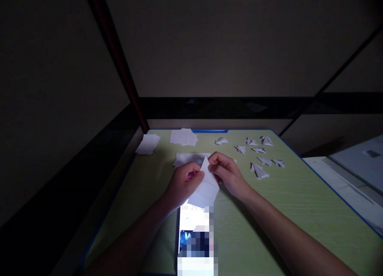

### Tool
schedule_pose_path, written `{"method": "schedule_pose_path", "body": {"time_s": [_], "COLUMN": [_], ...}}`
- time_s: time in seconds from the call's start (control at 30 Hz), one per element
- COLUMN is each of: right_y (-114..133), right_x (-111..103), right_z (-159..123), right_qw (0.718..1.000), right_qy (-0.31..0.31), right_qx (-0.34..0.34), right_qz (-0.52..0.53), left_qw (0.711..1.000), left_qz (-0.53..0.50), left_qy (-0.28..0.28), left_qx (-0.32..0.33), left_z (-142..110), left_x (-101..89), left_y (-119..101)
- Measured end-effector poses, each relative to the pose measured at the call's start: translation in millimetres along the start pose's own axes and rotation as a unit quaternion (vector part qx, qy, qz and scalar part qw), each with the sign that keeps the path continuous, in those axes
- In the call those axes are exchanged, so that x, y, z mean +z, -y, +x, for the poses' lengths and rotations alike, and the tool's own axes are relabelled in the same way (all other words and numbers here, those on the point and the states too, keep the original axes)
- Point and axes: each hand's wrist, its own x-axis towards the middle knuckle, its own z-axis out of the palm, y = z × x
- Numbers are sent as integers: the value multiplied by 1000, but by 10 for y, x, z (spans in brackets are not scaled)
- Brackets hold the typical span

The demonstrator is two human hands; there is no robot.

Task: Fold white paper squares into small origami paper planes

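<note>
A white sheet of paper [205, 190], folded to a point at its far end, is held up between my two hands over the table. My left hand [183, 183] pinches its left edge, thumb on top. On the other side, my right hand [229, 173] grips the paper near the tip, with thumb and fingers closed on it. Below the paper lies a lit phone [194, 220], its upper part covered by the paper and its lower part blurred out. Just beyond my hands rests more white paper [191, 159], partly hidden by them.
Several small folded paper figures [259, 171] are spread over the right back of the green table [299, 212]. Loose paper stacks lie at the back left [149, 143] and back middle [183, 137]. A wall rises behind the table; a white surface [356, 164] stands at the right.
</note>
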Motion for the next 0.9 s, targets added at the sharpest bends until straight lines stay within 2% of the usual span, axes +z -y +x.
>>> {"method": "schedule_pose_path", "body": {"time_s": [0.27, 0.57, 0.9], "right_y": [49, 6, 48], "right_x": [24, -5, 36], "right_z": [3, 10, 17], "right_qw": [1000, 998, 998], "right_qy": [-7, -24, -57], "right_qx": [6, -20, -32], "right_qz": [20, 50, 22], "left_qw": [1000, 1000, 1000], "left_qz": [28, 30, 18], "left_qy": [8, 6, 17], "left_qx": [-2, -6, -13], "left_z": [-1, -4, -10], "left_x": [33, 46, 35], "left_y": [14, 21, 31]}}
